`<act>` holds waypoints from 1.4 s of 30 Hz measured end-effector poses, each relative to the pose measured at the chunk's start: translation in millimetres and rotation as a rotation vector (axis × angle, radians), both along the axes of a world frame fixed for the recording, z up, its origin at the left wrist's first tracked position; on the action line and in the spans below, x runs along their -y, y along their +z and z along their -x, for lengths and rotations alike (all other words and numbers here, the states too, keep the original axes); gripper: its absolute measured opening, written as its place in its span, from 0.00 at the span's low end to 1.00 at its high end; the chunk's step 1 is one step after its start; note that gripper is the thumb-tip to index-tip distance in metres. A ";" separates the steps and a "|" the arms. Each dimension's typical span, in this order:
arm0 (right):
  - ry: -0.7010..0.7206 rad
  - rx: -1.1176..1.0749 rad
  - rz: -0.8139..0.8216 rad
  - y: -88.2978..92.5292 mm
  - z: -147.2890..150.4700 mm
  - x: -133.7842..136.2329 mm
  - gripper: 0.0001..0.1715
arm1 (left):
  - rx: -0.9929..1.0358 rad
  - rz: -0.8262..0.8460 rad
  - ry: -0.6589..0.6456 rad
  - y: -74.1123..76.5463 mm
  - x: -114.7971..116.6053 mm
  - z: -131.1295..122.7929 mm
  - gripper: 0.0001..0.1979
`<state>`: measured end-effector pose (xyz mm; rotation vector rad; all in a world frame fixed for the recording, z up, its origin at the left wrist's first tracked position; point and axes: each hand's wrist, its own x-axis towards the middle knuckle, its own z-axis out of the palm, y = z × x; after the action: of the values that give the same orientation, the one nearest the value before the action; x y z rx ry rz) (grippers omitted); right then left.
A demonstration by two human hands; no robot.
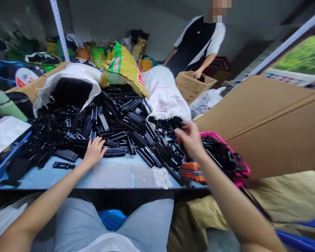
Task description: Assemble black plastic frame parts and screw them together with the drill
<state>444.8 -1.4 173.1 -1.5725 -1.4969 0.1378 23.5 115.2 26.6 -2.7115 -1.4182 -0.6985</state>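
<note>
A heap of black plastic pieces (115, 134) covers most of the table. At its front edge my left hand (95, 151) rests with fingers apart, touching long flat black pieces, and grips nothing that I can see. My right hand (191, 140), slightly blurred, hovers by the mouth of a white woven sack (166, 92). Its thumb and fingers are apart, with nothing visible between them. Small black parts (169, 124) spill from that sack. Below my right hand lies an orange and black power tool (191, 172), partly hidden by my forearm.
A pink basket (248, 168) of black parts and a large cardboard sheet (275, 133) stand at right. White discs (162, 177) lie at the front edge. Another white sack (76, 71) and a yellow sack (127, 68) stand behind. A co-worker (199, 42) reaches into a cardboard box (191, 85).
</note>
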 end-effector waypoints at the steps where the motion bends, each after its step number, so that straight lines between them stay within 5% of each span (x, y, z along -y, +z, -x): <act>1: 0.057 -0.003 0.101 -33.9 41.0 4.4 0.27 | 0.027 0.009 0.049 4.5 -7.5 7.3 0.21; 4: 0.469 0.031 0.340 -106.5 142.8 23.1 0.29 | 0.083 0.036 0.194 17.9 -34.3 26.5 0.20; 7: 0.622 0.038 0.437 -138.3 195.4 32.8 0.30 | 0.058 0.087 0.357 29.4 -64.7 39.4 0.20; 16: 0.431 0.257 0.413 -163.7 197.0 37.7 0.27 | 0.189 0.113 0.844 54.1 -157.5 53.8 0.18; 22: 0.284 0.373 0.283 -187.4 190.0 50.2 0.23 | -0.119 0.089 0.619 71.1 -195.3 84.9 0.14; 29: 0.214 0.365 0.313 -178.9 191.9 48.7 0.22 | -0.201 0.051 0.486 83.9 -198.5 118.4 0.15; 33: 0.190 0.350 0.357 -183.8 199.8 53.5 0.23 | 0.063 -0.284 0.475 79.8 -167.6 107.6 0.18; 36: 0.222 0.307 0.351 -173.0 196.8 51.3 0.32 | 0.315 -0.360 0.165 61.3 -99.2 68.6 0.13; 39: 0.200 0.202 0.199 -104.6 150.6 36.0 0.46 | 0.397 -0.280 -0.251 23.1 -7.8 22.3 0.08; 42: -0.276 0.165 -0.005 9.2 55.2 30.1 0.30 | 0.394 -0.195 -0.452 -17.5 68.8 4.7 0.11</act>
<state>389.6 -31.5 182.2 -1.8040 -1.3852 -0.1570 18.9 46.4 9.1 -2.8567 -0.7044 -1.3747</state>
